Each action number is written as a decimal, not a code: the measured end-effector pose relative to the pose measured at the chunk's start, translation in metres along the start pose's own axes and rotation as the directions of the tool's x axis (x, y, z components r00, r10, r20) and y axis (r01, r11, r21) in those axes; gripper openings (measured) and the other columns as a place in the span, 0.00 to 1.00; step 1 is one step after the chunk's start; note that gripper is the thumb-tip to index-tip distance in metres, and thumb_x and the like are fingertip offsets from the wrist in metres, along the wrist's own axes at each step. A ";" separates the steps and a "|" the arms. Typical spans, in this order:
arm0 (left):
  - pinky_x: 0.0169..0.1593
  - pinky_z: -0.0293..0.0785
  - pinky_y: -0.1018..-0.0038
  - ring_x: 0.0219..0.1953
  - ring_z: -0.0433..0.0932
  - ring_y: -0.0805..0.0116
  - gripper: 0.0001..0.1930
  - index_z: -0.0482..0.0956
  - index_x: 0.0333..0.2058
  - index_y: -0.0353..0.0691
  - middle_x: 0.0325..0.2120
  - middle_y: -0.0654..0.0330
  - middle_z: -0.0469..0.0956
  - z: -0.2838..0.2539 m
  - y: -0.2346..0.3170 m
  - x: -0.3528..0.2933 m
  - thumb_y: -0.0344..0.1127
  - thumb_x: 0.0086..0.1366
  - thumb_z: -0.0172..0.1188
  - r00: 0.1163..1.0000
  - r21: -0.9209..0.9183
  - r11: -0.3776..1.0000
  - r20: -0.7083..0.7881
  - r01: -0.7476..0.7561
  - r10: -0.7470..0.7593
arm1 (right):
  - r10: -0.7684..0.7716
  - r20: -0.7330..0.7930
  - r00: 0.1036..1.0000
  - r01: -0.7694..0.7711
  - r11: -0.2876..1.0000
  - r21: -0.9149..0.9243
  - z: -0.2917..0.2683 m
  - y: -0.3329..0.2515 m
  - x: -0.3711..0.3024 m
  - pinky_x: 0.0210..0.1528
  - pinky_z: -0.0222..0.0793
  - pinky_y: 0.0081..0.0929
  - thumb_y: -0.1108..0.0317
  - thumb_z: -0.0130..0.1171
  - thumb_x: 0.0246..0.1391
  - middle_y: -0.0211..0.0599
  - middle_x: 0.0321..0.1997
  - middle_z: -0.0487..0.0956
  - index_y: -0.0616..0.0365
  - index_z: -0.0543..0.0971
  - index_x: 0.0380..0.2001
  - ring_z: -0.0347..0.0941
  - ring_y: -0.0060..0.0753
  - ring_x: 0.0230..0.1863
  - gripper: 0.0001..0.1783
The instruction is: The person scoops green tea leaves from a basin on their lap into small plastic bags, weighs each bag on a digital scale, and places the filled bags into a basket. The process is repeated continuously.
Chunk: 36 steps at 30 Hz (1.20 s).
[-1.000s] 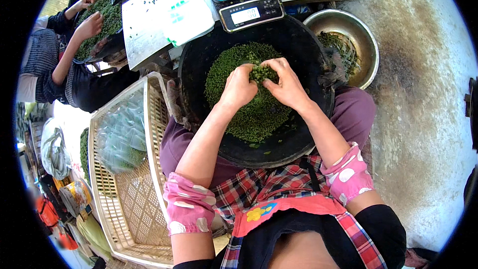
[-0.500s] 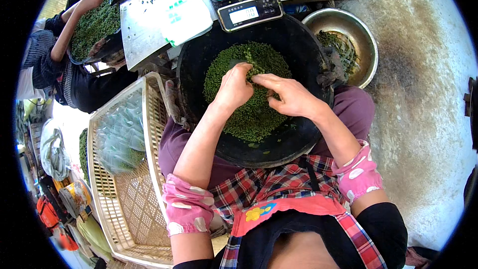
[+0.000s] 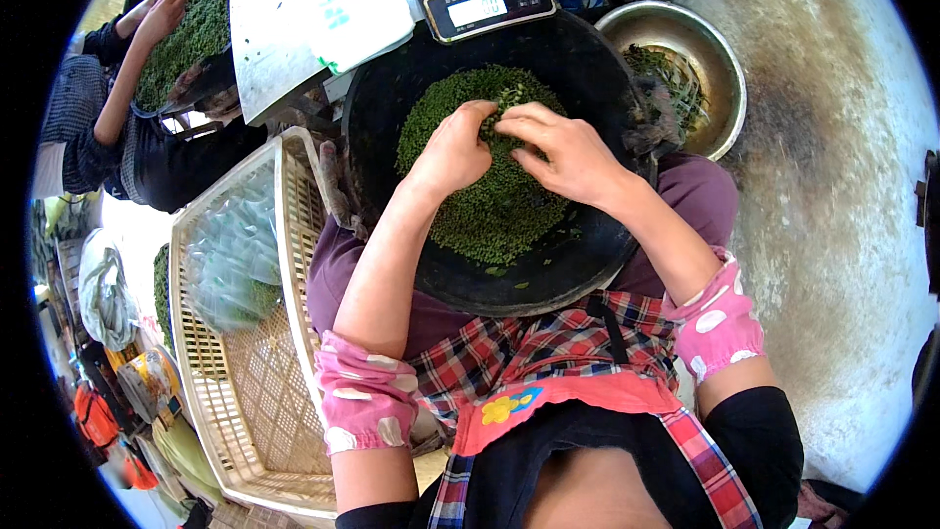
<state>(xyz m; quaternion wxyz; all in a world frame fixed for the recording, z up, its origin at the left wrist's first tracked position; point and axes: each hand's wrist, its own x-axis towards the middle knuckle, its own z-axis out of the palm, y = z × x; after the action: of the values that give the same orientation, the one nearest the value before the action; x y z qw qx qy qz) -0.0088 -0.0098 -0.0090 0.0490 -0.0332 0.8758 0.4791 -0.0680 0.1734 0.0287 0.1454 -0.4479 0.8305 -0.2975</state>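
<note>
A wide black tub [image 3: 382, 127] rests on my lap, holding a heap of small round green berries [image 3: 490, 216] that look like green peppercorns. Both my hands are over the upper part of the heap, close together. My left hand [image 3: 455, 149] is closed, its fingers curled down to the berries; its fingertips are partly hidden, so what it holds cannot be made out. My right hand [image 3: 573, 157] has its fingers bent but apart, touching or just above the heap. A paler clump of berries lies between the fingertips.
A digital scale [image 3: 490, 5] with a blue top and white plastic bags [image 3: 362, 20] lie on the table ahead. Right of the tub stands a metal bowl [image 3: 720, 49] with plant scraps. At left are a plastic crate [image 3: 284, 411] with clear bags and a co-worker's hands [image 3: 162, 15] over green berries.
My right hand's fingers have spread a little and drawn apart from the left hand's. The clump between them sits lower. The co-worker's hand has moved down and left.
</note>
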 end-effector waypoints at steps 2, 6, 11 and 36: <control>0.62 0.67 0.66 0.60 0.70 0.49 0.29 0.70 0.56 0.26 0.54 0.40 0.73 -0.002 -0.001 -0.001 0.16 0.51 0.50 1.000 -0.001 1.000 0.012 0.010 -0.010 | 0.044 0.095 0.994 -0.045 0.999 0.003 -0.002 0.000 -0.001 0.47 0.75 0.43 0.73 0.58 0.47 0.36 0.58 0.73 0.51 0.74 0.53 0.77 0.49 0.48 0.26; 0.60 0.69 0.66 0.59 0.72 0.49 0.28 0.71 0.55 0.26 0.53 0.39 0.74 0.008 0.002 0.002 0.16 0.51 0.49 0.997 -0.031 0.998 0.066 0.048 -0.046 | 0.070 0.348 0.935 -0.028 0.992 -0.123 0.027 0.018 0.007 0.48 0.74 0.46 0.72 0.59 0.43 0.40 0.57 0.75 0.50 0.71 0.57 0.77 0.51 0.47 0.33; 0.58 0.71 0.67 0.56 0.75 0.50 0.28 0.74 0.53 0.26 0.51 0.39 0.76 0.010 -0.003 -0.001 0.14 0.50 0.49 0.998 0.004 0.998 0.002 0.057 -0.057 | 0.201 0.499 0.843 -0.071 0.961 -0.268 0.037 0.018 0.029 0.47 0.75 0.46 0.70 0.61 0.45 0.42 0.47 0.80 0.52 0.76 0.51 0.78 0.51 0.44 0.25; 0.31 0.72 0.78 0.26 0.73 0.76 0.14 0.72 0.51 0.33 0.36 0.58 0.77 -0.032 0.029 -0.004 0.21 0.69 0.44 0.935 -0.419 0.903 -0.350 -0.096 -0.063 | -0.040 -0.557 0.830 0.056 0.998 0.013 -0.093 -0.039 0.067 0.37 0.76 0.34 0.70 0.55 0.58 0.45 0.40 0.82 0.55 0.80 0.45 0.81 0.43 0.33 0.12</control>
<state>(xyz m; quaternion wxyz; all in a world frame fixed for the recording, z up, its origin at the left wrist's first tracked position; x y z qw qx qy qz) -0.0092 -0.0210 0.0334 -0.1227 -0.1215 0.7432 0.6464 -0.1274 0.1350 0.1273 -0.1033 -0.3607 0.8211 -0.4302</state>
